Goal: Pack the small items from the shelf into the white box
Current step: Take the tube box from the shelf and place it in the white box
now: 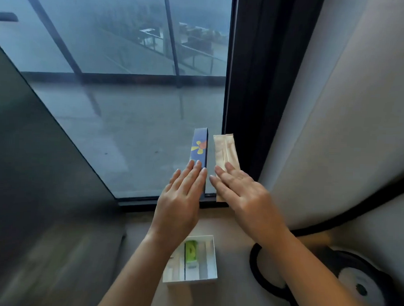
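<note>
Blue flower-print carton (199, 148) and beige sachet (225, 151), upright side by side against window glass (128, 127), left hand (183, 198) and right hand (243, 193) laid flat-fingered on them, ungripped, likely steadying before pickup; white box (213, 256) below on the ledge, green item (190, 252) inside

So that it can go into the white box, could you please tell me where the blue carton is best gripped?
Probably across its two long edges, at mid-height, from the front: the blue carton stands upright and slim against the window, its back unreachable.
</note>
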`<state>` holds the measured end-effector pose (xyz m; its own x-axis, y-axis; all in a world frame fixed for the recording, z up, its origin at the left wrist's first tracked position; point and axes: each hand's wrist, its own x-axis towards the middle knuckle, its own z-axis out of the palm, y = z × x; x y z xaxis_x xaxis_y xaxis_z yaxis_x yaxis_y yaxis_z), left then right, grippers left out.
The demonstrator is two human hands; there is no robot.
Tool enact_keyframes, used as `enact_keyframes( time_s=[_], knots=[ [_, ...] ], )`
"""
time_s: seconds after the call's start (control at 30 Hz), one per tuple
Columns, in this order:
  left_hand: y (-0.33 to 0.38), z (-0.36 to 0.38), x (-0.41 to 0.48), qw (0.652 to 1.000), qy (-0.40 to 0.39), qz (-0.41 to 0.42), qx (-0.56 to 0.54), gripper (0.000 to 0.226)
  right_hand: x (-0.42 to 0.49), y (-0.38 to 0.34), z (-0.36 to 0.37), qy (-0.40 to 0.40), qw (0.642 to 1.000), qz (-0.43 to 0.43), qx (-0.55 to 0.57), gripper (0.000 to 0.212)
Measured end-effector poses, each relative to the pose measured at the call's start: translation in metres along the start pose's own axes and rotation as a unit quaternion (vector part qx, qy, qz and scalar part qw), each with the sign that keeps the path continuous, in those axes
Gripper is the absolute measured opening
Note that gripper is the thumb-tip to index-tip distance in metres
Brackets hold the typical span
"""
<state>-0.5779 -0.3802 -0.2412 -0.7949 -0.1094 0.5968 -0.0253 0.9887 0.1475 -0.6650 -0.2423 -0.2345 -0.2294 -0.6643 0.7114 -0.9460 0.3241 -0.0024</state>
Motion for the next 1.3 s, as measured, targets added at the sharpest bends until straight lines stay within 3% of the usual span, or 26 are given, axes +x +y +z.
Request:
enact_keyframes(
  time_s=[0.6,0.7,0.83,0.97,1.3],
  knots=[
    [-0.138,0.220,-0.128,1.000,-0.011,0.017,-0.009,0.040,-0.130,-0.006,0.280,-0.011,1.000,-0.003,0.017,0.031],
    [-0.160,0.262,-0.163,0.999,-0.014,0.032,0.002,0.040,-0.162,-0.012,0.325,-0.015,1.000,-0.014,0.008,0.024],
    [-0.185,0.321,-0.210,0.999,-0.013,0.048,0.012,0.042,-0.206,-0.014,0.383,-0.012,0.999,-0.036,0.003,0.046],
    [-0.204,0.381,-0.253,0.997,-0.026,0.061,0.028,0.046,-0.255,-0.009,0.441,-0.014,0.999,-0.045,-0.014,0.033],
    [-0.227,0.495,-0.322,0.995,-0.016,0.081,0.050,0.043,-0.349,0.007,0.539,-0.021,0.996,-0.082,-0.012,0.026]
  ],
)
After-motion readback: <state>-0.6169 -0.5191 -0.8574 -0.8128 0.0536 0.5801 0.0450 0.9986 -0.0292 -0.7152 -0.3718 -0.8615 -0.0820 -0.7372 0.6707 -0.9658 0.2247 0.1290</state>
